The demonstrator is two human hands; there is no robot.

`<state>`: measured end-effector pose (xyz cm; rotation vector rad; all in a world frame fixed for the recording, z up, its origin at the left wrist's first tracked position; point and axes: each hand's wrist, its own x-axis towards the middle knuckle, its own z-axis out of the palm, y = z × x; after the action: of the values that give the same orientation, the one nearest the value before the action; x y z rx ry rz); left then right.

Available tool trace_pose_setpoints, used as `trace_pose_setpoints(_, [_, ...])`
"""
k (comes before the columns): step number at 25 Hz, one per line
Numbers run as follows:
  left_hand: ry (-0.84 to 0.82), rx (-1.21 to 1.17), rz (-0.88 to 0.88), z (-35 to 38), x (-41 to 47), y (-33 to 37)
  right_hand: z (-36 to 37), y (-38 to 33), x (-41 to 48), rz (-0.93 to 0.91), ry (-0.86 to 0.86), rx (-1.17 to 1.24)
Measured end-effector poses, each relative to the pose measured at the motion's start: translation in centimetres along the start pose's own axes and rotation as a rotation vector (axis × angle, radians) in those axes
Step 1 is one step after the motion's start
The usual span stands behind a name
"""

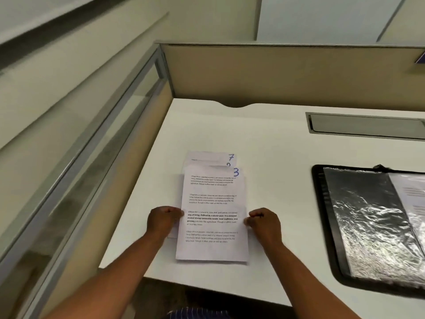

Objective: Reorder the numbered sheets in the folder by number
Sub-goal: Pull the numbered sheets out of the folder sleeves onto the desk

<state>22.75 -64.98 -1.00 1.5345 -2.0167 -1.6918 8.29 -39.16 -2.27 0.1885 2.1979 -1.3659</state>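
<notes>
Holding the sheets (212, 250) by the sides — left hand (164, 221) and right hand (264, 221) are curling fingers on them | sheet 3 (211, 199) is lying between the fingers, sheet 7 (207, 156) beyond them | folder (318, 203) is lying open past the right fingers — sorting is looking unfinished.

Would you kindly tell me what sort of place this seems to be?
Most likely an office cubicle: a white desk enclosed by beige partition panels, a grey cable-access flap set into the desktop, and an open black folder with clear plastic sleeves beside a stack of printed white sheets.
</notes>
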Motion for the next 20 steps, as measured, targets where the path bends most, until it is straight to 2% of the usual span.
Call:
trace_pose_setpoints(8, [-0.007,0.157,0.003,-0.9,4.6,-0.4,3.2,-1.2,1.3,0.051,0.019,-0.152])
trace_pose_setpoints(15, [0.042,0.279,0.009,-1.0,4.8,-0.4,3.8,-1.1,1.5,0.001,-0.003,-0.257])
trace_pose_setpoints(17, [0.087,0.357,0.072,-0.8,4.1,-0.5,3.5,-0.8,1.1,-0.065,0.013,-0.271])
trace_pose_setpoints(20, [0.192,0.584,0.284,0.2,2.1,-0.8,2.3,-0.1,0.4,-0.253,0.076,-0.444])
